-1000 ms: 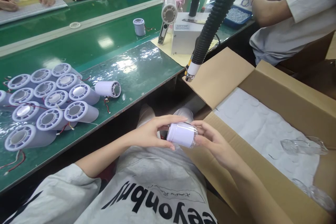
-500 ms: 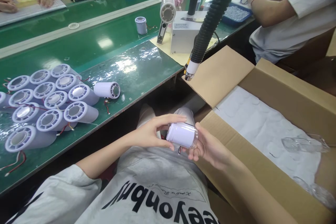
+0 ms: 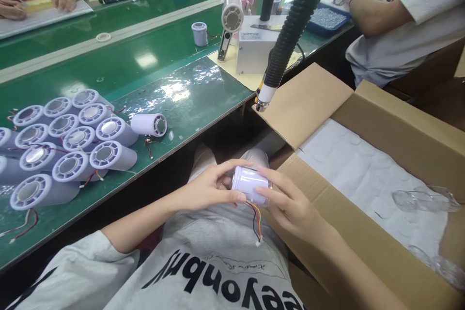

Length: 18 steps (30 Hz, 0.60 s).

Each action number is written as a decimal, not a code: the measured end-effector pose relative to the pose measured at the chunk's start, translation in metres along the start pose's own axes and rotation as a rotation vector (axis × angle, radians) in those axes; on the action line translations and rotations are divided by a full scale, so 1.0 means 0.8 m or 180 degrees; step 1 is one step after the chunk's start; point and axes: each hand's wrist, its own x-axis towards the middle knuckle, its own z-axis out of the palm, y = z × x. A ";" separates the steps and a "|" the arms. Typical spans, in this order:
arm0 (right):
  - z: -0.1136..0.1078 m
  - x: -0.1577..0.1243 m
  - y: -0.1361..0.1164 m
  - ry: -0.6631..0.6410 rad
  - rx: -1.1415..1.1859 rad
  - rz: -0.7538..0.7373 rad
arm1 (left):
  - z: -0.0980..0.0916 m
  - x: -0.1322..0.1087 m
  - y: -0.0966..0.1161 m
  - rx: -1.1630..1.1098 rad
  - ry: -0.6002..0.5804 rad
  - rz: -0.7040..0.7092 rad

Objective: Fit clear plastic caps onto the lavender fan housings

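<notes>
Above my lap, a lavender cylindrical housing [image 3: 247, 184] lies on its side between my two hands. My left hand [image 3: 212, 185] grips its left end, thumb below and fingers above. The fingers of my right hand [image 3: 290, 196] wrap round its right end, where a bit of clear plastic edge shows; most of that end is hidden. Red, yellow and black wires [image 3: 258, 223] with a small white plug dangle under the housing. On the bench to the left stand several similar lavender housings [image 3: 72, 165], and one more [image 3: 148, 125] lies on its side near the bench edge.
An open cardboard box [image 3: 319, 193] at right holds white sheeting and clear plastic pieces [image 3: 425, 199]. A black ribbed hose [image 3: 290, 34] hangs over its flap. A grey machine [image 3: 254, 51] and a handheld fan [image 3: 231, 18] stand behind. Co-workers sit at right and far left.
My right hand has turned over the housing's right end, covering much of the clear plastic there. The wires now hang down in full view. One upright housing on the green belt has shifted slightly right.
</notes>
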 end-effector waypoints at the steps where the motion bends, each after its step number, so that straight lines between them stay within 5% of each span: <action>1: -0.001 -0.001 -0.001 -0.0105 0.0043 0.0039 | -0.001 -0.001 0.001 0.0117 -0.0031 0.0052; 6: 0.001 -0.005 -0.005 -0.0048 0.1363 0.0968 | -0.004 -0.003 0.005 0.0319 -0.0255 0.0255; 14: 0.009 -0.003 -0.007 0.0020 0.1305 0.1225 | 0.002 0.000 -0.024 -0.0464 -0.0300 -0.0223; 18: 0.012 -0.001 -0.005 -0.0162 0.1178 0.1257 | 0.000 -0.014 -0.010 -0.0400 -0.0097 -0.0662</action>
